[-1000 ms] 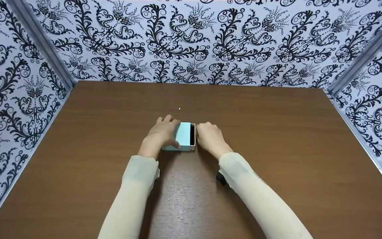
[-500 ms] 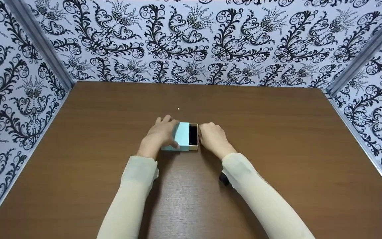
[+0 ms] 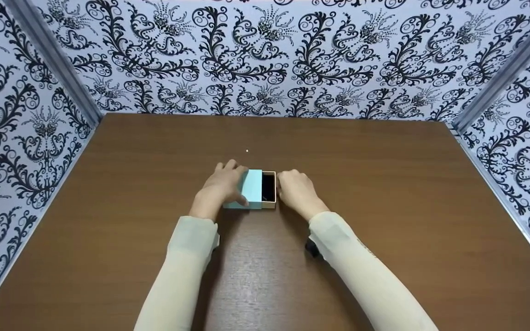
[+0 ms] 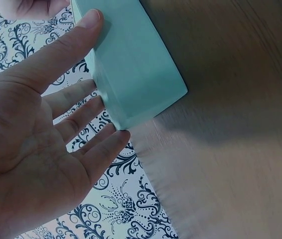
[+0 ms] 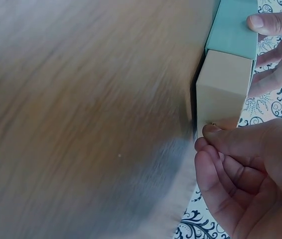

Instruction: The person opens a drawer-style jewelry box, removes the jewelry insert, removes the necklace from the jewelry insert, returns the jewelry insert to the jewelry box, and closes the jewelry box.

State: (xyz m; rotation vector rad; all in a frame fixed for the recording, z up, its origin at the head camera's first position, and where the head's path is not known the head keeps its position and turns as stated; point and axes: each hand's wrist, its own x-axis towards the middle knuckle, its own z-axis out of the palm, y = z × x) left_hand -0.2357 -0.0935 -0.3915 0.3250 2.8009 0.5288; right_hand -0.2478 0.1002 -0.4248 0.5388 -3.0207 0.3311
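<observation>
A light-teal box sleeve [image 3: 254, 186] lies on the table in the head view, its cream inner drawer [image 3: 269, 205] partly pulled out at the right end. The drawer's inside looks black. My left hand [image 3: 220, 188] holds the sleeve from the left, thumb on the near side and fingers on the far side. In the left wrist view the sleeve [image 4: 136, 64] shows its teal face under the thumb. My right hand [image 5: 250, 174] is at the drawer's outer end, thumb and finger pinching there; what exactly they pinch, perhaps a small pull, is mostly hidden.
The brown wooden table [image 3: 384, 207] spreads out around the box. Black-and-white patterned walls [image 3: 265, 59] stand behind and at both sides. A tiny white speck [image 3: 247, 151] lies beyond the box.
The right hand has moved slightly to the right, and the drawer has slid further out of the sleeve, showing more black inside. The left hand has stayed on the sleeve.
</observation>
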